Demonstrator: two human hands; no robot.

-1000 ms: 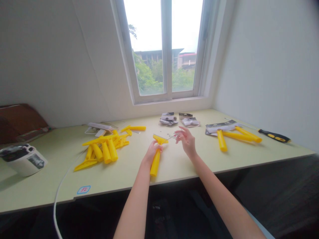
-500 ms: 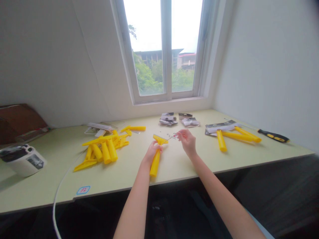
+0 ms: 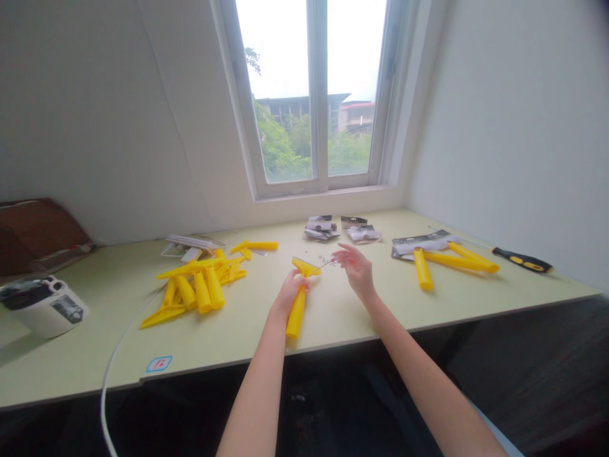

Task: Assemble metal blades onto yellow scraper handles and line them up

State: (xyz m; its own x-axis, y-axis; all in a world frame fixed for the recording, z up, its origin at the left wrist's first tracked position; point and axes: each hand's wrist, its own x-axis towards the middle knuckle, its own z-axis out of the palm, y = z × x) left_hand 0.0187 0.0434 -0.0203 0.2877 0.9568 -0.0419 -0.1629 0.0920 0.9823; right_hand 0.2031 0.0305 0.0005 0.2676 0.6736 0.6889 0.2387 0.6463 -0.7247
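Gripping the bright yellow plastic tool (image 3: 295,315), a round tube handle with a wide, flat head, your left hand (image 3: 290,293) is closed around its neck. The handle runs toward you and the head points far, near the middle of the pale green tabletop (image 3: 333,324). Your right hand (image 3: 356,271) hovers just right of that head, its fingers (image 3: 341,252) loosely extended; whether they pinch anything is too fine to tell. Tiny silvery bits (image 3: 326,260) lie between your hands, just beside the head. A firm left grip with the head braced on the tabletop would likely steady the tool and free your right fingers for slow, careful movements, since such small bits could scatter easily. Off to the left lies a heap of matching yellow plastic parts (image 3: 200,282). To the right, yellow plastic tubes (image 3: 451,259) lie near a black-and-yellow screwdriver (image 3: 522,260), and small printed packets (image 3: 320,227) sit along the far edge.
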